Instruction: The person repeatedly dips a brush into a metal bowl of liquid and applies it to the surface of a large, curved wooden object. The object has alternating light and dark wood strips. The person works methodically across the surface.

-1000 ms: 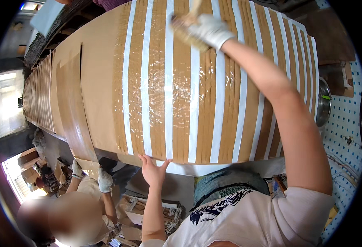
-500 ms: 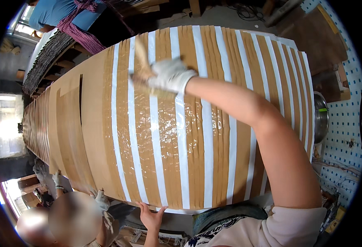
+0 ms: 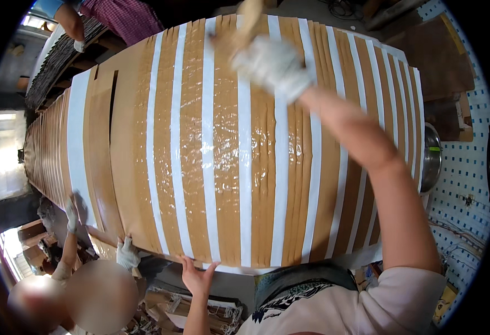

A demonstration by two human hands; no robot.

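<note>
A wide spread of overlapping brown cardboard sheets (image 3: 130, 167) with white strips (image 3: 208, 145) covers the table in front of me. Wet, glossy patches shine over its middle. My right hand (image 3: 273, 67), in a pale work glove, grips a wooden-handled brush (image 3: 250, 21) at the far edge of the sheets. Motion smears the brush, and the glove hides part of it. At the near edge my bare left hand (image 3: 198, 277) rests with thumb and fingers spread, touching the sheet border and holding nothing.
At the lower left, a co-worker's gloved hands (image 3: 128, 254) are at the sheets' near edge. Another person's arm (image 3: 69, 21) shows at the far left beside a stack of dark sheets (image 3: 61, 61). A metal bowl (image 3: 431, 159) stands past the right end.
My right hand has swept the brush away from me and to the right, to the far edge. A broad white strip now shows at the left, near the co-worker's raised hand. My left hand stays put.
</note>
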